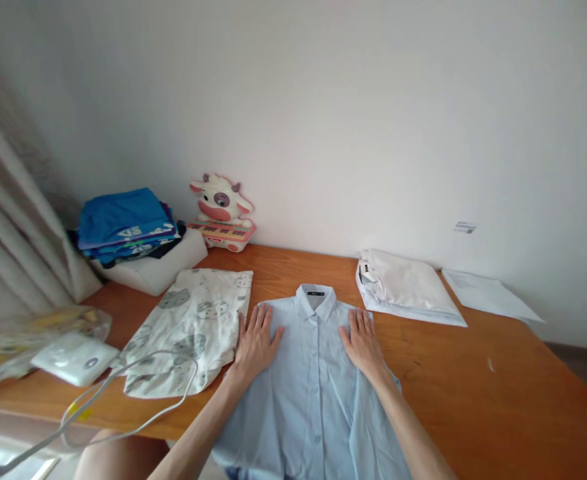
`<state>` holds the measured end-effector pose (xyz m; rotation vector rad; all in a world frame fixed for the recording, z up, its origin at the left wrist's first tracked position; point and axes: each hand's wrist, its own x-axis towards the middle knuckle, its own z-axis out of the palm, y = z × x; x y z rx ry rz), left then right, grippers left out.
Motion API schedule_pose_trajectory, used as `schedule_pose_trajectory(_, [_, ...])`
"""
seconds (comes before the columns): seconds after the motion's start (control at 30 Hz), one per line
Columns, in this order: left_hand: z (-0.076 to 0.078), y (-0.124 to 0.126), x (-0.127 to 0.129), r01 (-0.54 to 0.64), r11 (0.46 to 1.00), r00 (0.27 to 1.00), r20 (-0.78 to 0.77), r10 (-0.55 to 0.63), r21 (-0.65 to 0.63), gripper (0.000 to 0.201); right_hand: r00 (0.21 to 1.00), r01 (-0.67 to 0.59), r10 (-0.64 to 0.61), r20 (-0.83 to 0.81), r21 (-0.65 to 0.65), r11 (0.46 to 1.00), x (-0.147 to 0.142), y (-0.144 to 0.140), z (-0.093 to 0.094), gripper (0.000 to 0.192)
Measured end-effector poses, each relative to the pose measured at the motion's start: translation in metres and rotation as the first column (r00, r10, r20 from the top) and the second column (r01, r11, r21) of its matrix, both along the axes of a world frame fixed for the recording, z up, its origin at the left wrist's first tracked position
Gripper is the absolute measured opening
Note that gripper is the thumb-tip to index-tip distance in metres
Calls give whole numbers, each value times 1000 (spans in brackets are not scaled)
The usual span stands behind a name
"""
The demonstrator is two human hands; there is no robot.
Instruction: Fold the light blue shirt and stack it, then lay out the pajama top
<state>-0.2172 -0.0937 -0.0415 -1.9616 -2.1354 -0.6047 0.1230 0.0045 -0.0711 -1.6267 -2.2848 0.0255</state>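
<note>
A light blue button-up shirt (306,373) lies front side up on the wooden table, its collar pointing to the wall and its lower part reaching over the near edge. My left hand (257,340) rests flat on the shirt's left shoulder area, fingers stretched out. On the opposite shoulder, my right hand (362,341) lies flat too, fingers extended. Neither hand grips the fabric. Both forearms cover parts of the shirt's sides. Close to my left hand is a white cloth with grey printed animal faces (193,327).
Folded white garments (408,283) and a white sheet (490,293) lie at the back right. Blue folded clothes (126,220) sit on a white block (158,263) beside a cow toy keyboard (220,217). A white device (76,360) with a cable (138,427) occupies the left front.
</note>
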Motion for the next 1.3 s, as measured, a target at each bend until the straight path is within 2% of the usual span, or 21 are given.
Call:
schedule_pose_trajectory(0.17, [-1,-7,-18,0,1000,1000,28,0,6,64,1000,-2,1,15,26,1000,-16,0,-2,77])
schedule_pose_trajectory(0.33, [1,10,-34,-13,999,1000,26,14,-49,65,996,19,-20,92,16,1000,-39,16,10,76])
schedule_pose_trajectory(0.47, [8,23,-29,-67,995,994,81,73,-68,63,995,6,-10,100,42,999,-45,31,12,76])
schedule_pose_trajectory(0.53, [16,22,-25,-54,996,986,155,66,-75,60,998,-13,8,67,79,997,-42,35,6,76])
schedule_pose_trajectory(0.6, [28,17,-27,14,998,963,268,4,-66,57,999,-33,30,26,118,993,-38,38,-3,77])
schedule_pose_trajectory(0.7, [51,6,-45,93,996,924,373,-88,4,49,998,-62,66,-19,168,984,-32,41,-18,79])
schedule_pose_trajectory(0.73, [57,3,-54,62,998,931,358,-64,16,48,997,-69,74,-26,182,981,-31,41,-22,78])
schedule_pose_trajectory(0.8, [61,1,-73,-118,993,953,278,122,-31,54,997,-69,77,-32,200,977,-29,41,-27,78])
schedule_pose_trajectory(0.87, [52,3,-88,-322,939,928,157,339,-120,68,997,-65,72,-27,209,976,-27,40,-29,77])
schedule_pose_trajectory(0.93, [35,5,-96,-412,897,905,38,423,-161,74,998,-64,69,-13,212,975,-26,40,-30,78])
schedule_pose_trajectory(1.03, [10,7,-95,-383,915,924,-68,377,-127,66,998,-65,67,-2,203,977,-25,40,-29,78])
schedule_pose_trajectory(1.1, [4,7,-94,-343,932,939,-83,335,-116,63,997,-66,72,-23,194,979,-25,40,-30,77])
schedule_pose_trajectory(1.2, [6,11,-103,-251,962,967,-79,244,-105,60,995,-68,81,-65,185,980,-24,41,-31,77])
schedule_pose_trajectory(1.3, [14,24,-128,-138,981,990,-58,131,-137,58,997,-55,64,-46,179,982,-25,40,-29,78])
